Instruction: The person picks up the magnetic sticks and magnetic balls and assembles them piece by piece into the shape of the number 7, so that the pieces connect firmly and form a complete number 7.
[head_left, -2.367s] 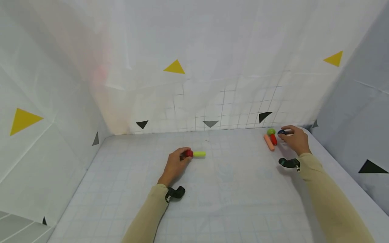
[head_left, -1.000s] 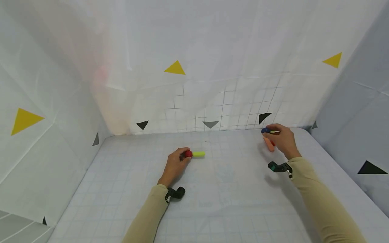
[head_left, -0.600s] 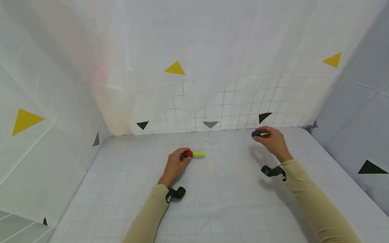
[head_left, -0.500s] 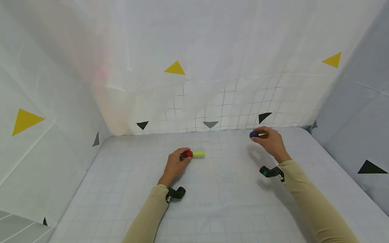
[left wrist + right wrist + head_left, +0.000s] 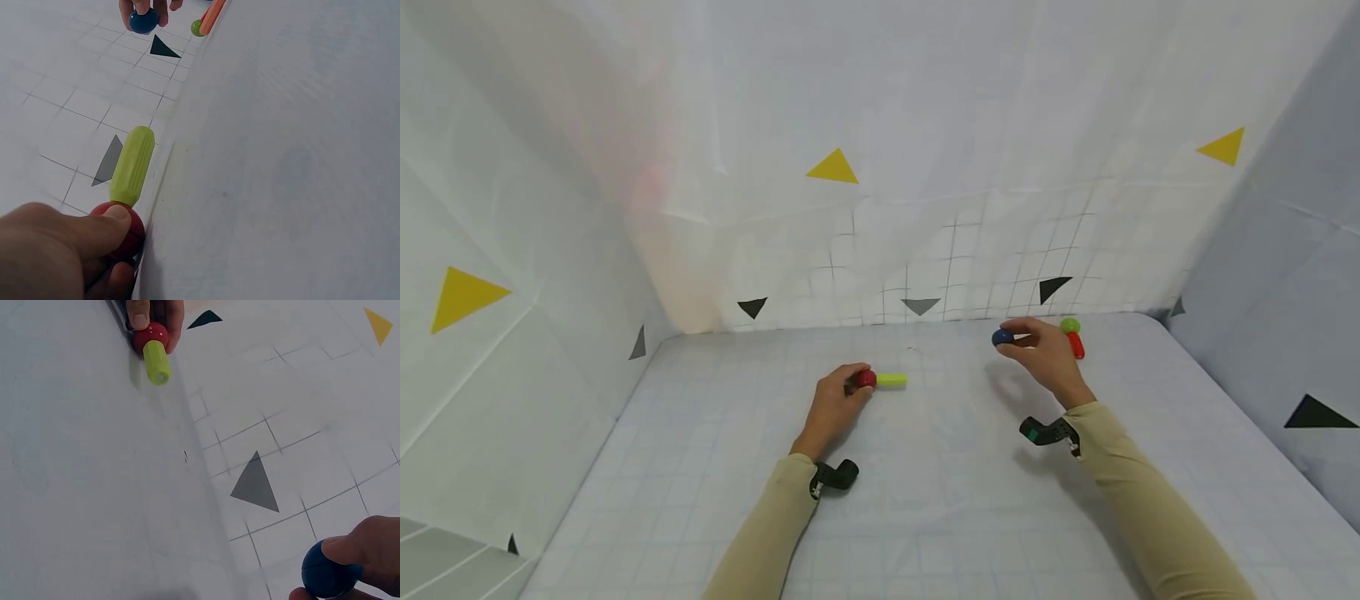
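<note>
My left hand (image 5: 831, 410) pinches a red ball (image 5: 867, 379) between thumb and fingers, low over the table. A yellow-green ridged stick (image 5: 892, 381) juts from the ball towards the right. In the right wrist view, the free end of that stick (image 5: 157, 364) shows a small round grey disc. My right hand (image 5: 1049, 363) pinches a blue ball (image 5: 1002, 337) by thumb and fingertips; its shadow falls apart from it, so it is raised. Between the blue ball and the stick's free end there is a gap.
Behind my right hand lie a green ball (image 5: 1070, 326) and a red stick (image 5: 1077, 345). An orange stick (image 5: 213, 17) beside them shows in the left wrist view. A white sheeted wall (image 5: 970, 125) closes off the back of the table (image 5: 955, 517).
My right hand has carried the blue ball left, from the far right past the green ball and sticks. My left hand, with the red ball and yellow-green stick, has stayed nearly still.
</note>
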`<state>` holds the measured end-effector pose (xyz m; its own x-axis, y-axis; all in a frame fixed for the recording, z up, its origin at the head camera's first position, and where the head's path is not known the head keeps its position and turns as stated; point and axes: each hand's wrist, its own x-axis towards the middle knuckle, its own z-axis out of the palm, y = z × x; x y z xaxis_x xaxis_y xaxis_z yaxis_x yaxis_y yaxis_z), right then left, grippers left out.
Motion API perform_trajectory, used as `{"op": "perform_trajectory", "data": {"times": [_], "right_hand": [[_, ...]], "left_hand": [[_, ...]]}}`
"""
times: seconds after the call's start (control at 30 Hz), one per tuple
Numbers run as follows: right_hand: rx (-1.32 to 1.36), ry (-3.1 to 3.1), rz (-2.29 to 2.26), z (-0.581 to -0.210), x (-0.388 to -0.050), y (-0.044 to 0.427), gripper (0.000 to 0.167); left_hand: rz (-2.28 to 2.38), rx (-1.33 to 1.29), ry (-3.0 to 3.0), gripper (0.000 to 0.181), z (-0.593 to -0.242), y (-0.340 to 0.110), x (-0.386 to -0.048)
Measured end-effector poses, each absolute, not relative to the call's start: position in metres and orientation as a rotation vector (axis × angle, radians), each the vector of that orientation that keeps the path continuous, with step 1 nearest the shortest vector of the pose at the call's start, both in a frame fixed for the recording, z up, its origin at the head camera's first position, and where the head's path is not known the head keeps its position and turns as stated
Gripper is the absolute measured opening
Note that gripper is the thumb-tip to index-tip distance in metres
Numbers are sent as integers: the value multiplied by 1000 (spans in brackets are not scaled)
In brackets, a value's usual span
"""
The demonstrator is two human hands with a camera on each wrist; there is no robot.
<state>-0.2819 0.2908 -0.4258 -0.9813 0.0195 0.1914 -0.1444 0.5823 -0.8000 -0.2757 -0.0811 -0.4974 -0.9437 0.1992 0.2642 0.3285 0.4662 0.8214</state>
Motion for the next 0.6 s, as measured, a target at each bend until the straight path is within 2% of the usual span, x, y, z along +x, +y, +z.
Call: {"op": "perform_trajectory", "data": {"times": [0.6], "right_hand": [[245, -2626, 1396, -427, -278, 250, 37]], "left_hand": [[-1475, -472, -2580, 39, -495, -81, -275]]}}
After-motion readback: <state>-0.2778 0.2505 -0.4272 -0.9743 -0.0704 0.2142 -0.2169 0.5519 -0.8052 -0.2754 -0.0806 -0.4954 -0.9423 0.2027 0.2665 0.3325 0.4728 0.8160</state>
